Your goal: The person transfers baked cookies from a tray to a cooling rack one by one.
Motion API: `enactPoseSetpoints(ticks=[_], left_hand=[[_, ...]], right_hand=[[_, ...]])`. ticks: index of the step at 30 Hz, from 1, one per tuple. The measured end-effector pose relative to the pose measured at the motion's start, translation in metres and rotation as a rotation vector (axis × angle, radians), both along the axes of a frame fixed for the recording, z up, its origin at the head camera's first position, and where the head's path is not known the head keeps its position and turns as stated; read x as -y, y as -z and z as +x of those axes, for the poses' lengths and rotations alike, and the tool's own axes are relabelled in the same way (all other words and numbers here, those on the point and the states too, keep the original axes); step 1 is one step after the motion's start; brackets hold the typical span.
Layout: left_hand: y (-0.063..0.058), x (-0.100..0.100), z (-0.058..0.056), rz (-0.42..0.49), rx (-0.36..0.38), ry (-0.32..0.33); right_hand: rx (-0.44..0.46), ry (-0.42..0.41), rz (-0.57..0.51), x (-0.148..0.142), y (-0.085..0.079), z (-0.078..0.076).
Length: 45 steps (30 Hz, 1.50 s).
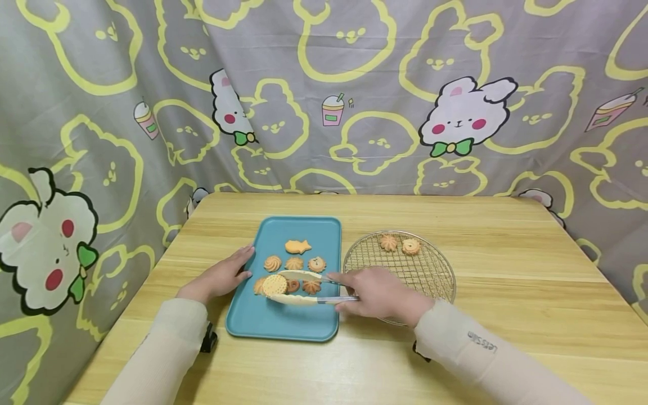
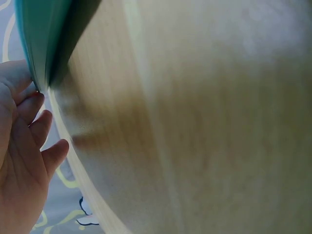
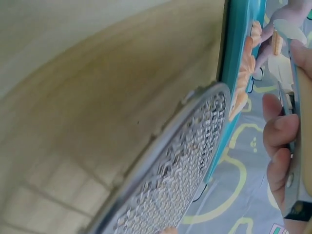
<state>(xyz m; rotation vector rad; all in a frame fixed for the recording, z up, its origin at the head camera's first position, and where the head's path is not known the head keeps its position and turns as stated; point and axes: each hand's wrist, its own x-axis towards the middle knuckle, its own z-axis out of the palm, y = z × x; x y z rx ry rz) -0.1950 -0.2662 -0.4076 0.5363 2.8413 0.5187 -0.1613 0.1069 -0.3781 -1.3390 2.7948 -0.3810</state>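
Observation:
My right hand point(image 1: 379, 295) grips a pair of tongs point(image 1: 298, 301) with pale, scalloped tips. Between those tips, over the lower part of a blue-green tray point(image 1: 283, 327), is a round dimpled cookie point(image 1: 275, 285); the right wrist view shows the cookie point(image 3: 277, 43) edge-on, above the tray. Several cookies lie on the tray, including a fish-shaped cookie point(image 1: 297, 246) and a swirled cookie point(image 1: 272, 263); the tongs partly cover the front row. At the tray's left edge, my left hand point(image 1: 217, 278) touches the rim with loosely extended fingers.
A round wire rack point(image 1: 405, 270) stands just right of the tray, partly under my right forearm. Near its far rim sit a flower-shaped cookie point(image 1: 388, 242) and a round cookie point(image 1: 411, 246). The wooden table point(image 1: 526, 253) meets a patterned curtain point(image 1: 354, 152) at the back.

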Motion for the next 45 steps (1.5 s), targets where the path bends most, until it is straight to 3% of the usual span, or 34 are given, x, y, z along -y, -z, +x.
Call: enactPoseSetpoints(ticks=[8, 22, 45], left_hand=[[0.0, 0.0, 0.001, -0.007, 0.002, -0.009], [-0.002, 0.0, 0.001, 0.004, 0.012, -0.007], [-0.001, -0.001, 0.001, 0.012, 0.016, -0.008]], right_hand=[[-0.037, 0.062, -0.022, -0.012, -0.004, -0.002], [-0.023, 0.173, -0.034, -0.039, -0.001, -0.007], [-0.028, 0.282, -0.041, -0.079, -0.001, -0.004]])
